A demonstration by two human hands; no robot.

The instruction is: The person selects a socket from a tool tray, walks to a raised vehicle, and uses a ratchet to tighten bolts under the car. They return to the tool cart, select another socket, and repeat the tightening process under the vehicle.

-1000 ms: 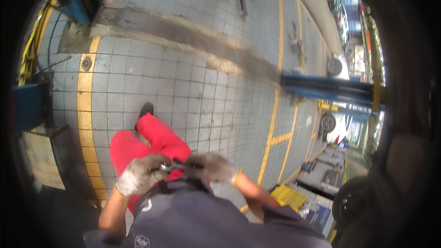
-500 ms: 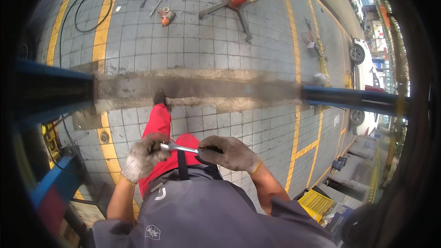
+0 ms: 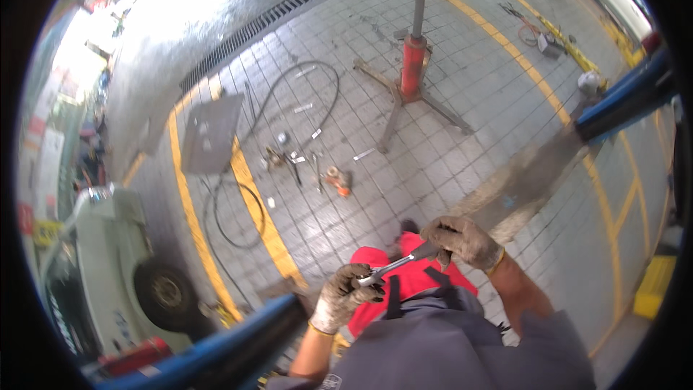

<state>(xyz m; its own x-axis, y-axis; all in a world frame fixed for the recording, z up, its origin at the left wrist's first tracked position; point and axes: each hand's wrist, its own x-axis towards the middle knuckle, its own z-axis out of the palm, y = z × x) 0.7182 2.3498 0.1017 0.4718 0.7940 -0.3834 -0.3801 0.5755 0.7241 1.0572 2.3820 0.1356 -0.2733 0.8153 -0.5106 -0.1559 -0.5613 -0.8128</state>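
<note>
A ratchet wrench with a shiny metal head and shaft and a dark handle lies across the space in front of my body. My left hand, in a soiled white work glove, has its fingers closed round the head end. Gripping the dark handle is my gloved right hand, held farther forward and to the right. The wrench slants upward toward the right hand. My fingers hide part of its head, so I cannot tell whether a socket is fitted.
A red tripod stand with a tall post rises ahead. Hand tools, an orange-and-brown item and a black hose lie on the tiles. Blue lift arms reach in from both sides. A vehicle stands at left.
My view has swung left, bringing the vehicle and floor drain into sight. The right hand now grips the handle higher and farther right; the left stays at the wrench head.
</note>
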